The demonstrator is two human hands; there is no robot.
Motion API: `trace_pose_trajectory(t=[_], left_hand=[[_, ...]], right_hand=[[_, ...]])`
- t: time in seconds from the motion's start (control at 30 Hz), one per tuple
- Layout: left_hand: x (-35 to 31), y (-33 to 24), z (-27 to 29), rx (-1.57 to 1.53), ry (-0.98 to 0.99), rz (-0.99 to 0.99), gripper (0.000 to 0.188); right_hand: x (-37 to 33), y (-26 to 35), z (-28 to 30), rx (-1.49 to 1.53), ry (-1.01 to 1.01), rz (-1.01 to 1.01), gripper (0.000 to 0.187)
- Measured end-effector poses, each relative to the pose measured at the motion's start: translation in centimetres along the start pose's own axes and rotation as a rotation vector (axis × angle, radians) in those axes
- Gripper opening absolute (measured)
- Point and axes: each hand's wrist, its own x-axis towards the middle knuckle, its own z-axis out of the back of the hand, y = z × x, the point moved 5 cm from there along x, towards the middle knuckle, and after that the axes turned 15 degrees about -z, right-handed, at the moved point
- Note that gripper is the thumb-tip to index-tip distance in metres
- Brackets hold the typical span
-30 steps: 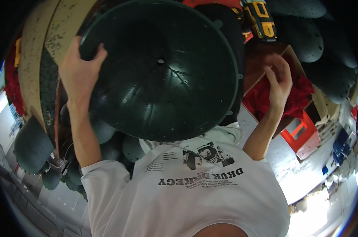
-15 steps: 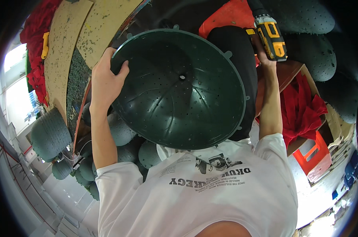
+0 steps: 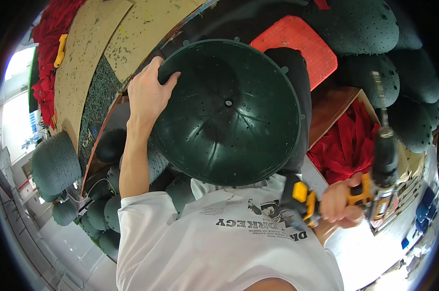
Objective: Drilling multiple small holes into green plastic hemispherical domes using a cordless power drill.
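A large dark green plastic half-dome shell [image 3: 234,140] rests on my lap, its hollow side facing up. Small holes dot its wall, a larger one sits at the centre, and tabs stick out along the rim. My left hand [image 3: 149,94] is closed on the rim at the upper left, thumb inside. At the lower right, my right hand [image 3: 343,203] wraps the handle of a yellow and black cordless drill [image 3: 385,160]. The drill is apart from the shell, with its long bit [image 3: 378,94] pointing away from me; motion blurs the hand and tool somewhat.
A box of red fabric strips [image 3: 343,140] stands right of my leg. Beyond the shell is a red plastic stool [image 3: 302,46]. Stacked green domes [image 3: 352,24] fill the far right; more domes [image 3: 57,162] lie at left by cardboard sheets [image 3: 91,48] and a yellow-handled tool [image 3: 61,51].
My right hand has swung the drill from the far right beyond the shell back toward my body at the lower right. The shell and my left hand have shifted slightly right in view.
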Motion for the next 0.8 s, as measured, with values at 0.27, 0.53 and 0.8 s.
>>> trace_pose_trajectory(t=[0.27, 0.53, 0.8], left_hand=[[-2.3, -0.5, 0.1, -0.018, -0.143, 0.116, 0.035], [-5.2, -0.6, 0.3, -0.229, -0.189, 0.241, 0.024], [-5.3, 0.6, -0.6, -0.333, -0.144, 0.283, 0.022]], right_hand=[[6.4, -10.3, -5.5, 0.305, -0.262, -0.336, 0.051], [11.4, -16.5, -4.4, 0.384, -0.33, -0.521, 0.046], [13.0, -17.9, -3.7, 0.357, -0.333, -0.553, 0.042]])
